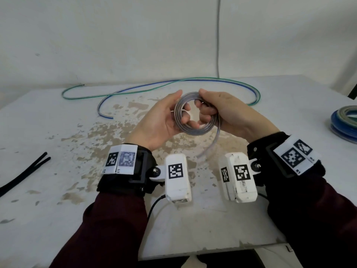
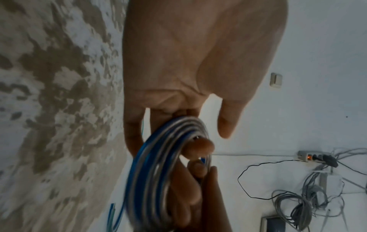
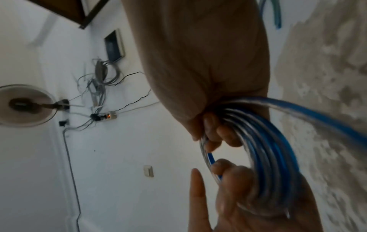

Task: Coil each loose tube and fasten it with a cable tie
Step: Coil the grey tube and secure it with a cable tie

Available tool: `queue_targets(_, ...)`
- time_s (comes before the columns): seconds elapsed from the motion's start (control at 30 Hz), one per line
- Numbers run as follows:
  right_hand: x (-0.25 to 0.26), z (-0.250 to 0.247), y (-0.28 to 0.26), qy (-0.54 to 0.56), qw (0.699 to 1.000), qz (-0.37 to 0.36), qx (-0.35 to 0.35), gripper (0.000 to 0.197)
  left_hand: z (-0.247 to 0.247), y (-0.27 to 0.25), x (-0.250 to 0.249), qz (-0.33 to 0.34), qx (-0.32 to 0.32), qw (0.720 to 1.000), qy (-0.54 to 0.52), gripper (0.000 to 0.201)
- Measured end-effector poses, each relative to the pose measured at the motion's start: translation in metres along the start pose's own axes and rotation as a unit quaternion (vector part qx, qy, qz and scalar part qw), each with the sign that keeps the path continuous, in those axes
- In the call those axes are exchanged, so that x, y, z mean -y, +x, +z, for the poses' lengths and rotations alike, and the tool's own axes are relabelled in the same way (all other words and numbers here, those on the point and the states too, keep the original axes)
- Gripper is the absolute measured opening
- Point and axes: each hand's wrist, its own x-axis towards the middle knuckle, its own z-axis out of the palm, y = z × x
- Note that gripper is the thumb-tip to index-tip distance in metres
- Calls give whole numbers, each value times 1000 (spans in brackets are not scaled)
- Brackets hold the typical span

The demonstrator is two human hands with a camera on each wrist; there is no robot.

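Observation:
Above the middle of the table I hold a coil of clear tube with a blue stripe [image 1: 195, 131] between both hands. My left hand [image 1: 183, 107] has its fingers through the ring and curled on the left arc, thumb stretched up. My right hand [image 1: 201, 103] grips the upper right arc with curled fingers. A loose tail [image 1: 209, 147] hangs from the coil toward the table. The left wrist view shows the coil [image 2: 151, 172] edge-on against my left hand [image 2: 198, 133]. In the right wrist view my right hand [image 3: 214, 133] clamps the windings [image 3: 268, 149], and the tail [image 3: 317, 116] runs off right.
A loose green tube [image 1: 135, 91] and a loose blue tube [image 1: 150, 86] lie across the back of the worn white table [image 1: 58, 132]. Coiled blue and green tubes [image 1: 345, 120] are stacked at the right edge. Black cable ties [image 1: 25, 175] lie at the left edge.

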Motion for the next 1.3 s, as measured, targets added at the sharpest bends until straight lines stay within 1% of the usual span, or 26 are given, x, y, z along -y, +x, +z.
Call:
queue_targets(0.07,-2,2,0,-24,999,27,22,35,-1,0,2,-8,5,1000,22,42)
queue_targets(0.1,-3,4,1,-18,999,42,23,36,-1,2,3,6,-4,1000,25,42)
queue_targets(0.17,-4,6,2,16,998,63,2,34,-2,5,4,43,-28,999,9,41)
queue_targets(0.23,-4,5,3,49,997,58,-15,34,-4,8,4,74,-56,995,-36,43)
queue_targets(0.37,-9,9,4,93,995,44,10,39,-4,10,7,114,-85,987,-80,43)
queue_targets(0.47,-10,7,6,115,993,29,4,39,0,11,8,97,-68,988,-94,43)
queue_targets(0.53,-7,0,5,83,996,7,-2,37,2,9,6,68,-45,992,-92,43)
queue_targets(0.6,-5,-7,3,25,999,1,24,35,2,6,4,35,-21,998,-47,43)
queue_targets(0.7,-5,-6,-3,-46,994,29,99,33,-4,3,3,-25,5,998,55,49)
queue_targets(0.73,-6,-4,-4,-58,991,38,110,33,-5,3,5,-36,1,995,89,49)
queue_targets(0.8,-8,1,-3,-64,991,50,103,32,-6,5,7,-18,-25,992,122,47)
queue_targets(0.87,-7,5,-2,-40,995,46,77,29,-4,6,8,27,-69,992,99,45)
queue_targets(0.93,-5,6,0,16,998,38,56,26,-2,7,7,66,-105,991,56,44)
queue_targets(1.0,-5,6,0,52,997,35,47,33,-3,7,5,100,-120,988,3,44)
queue_targets(1.07,-6,7,0,50,997,28,53,39,-4,8,6,118,-127,983,-53,44)
queue_targets(1.13,-8,10,1,53,997,16,60,40,-3,9,7,117,-126,981,-94,44)
queue_targets(1.2,-10,11,2,65,997,6,46,41,-1,10,8,104,-104,983,-113,44)
queue_targets(1.3,-9,6,3,30,999,-10,11,40,-3,9,7,65,-84,992,-68,38)
